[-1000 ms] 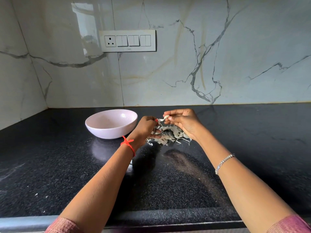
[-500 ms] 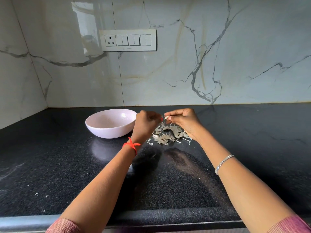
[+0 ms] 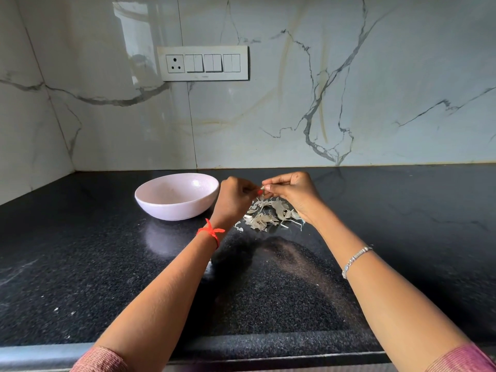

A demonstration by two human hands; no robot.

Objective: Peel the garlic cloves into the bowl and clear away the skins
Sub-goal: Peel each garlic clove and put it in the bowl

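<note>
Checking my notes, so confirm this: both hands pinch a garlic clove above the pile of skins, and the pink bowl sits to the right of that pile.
One detail is wrong. The head view shows the pink bowl to the left of the pile of skins, not the right. The rest holds: the left hand and the right hand both pinch the garlic clove above the pile.

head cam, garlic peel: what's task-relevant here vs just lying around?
In the job: garlic clove, pinched between left hand and right hand; pink bowl; pile of skins on the counter.
Just there: switch panel on the wall; red wrist thread; silver bracelet.
</note>
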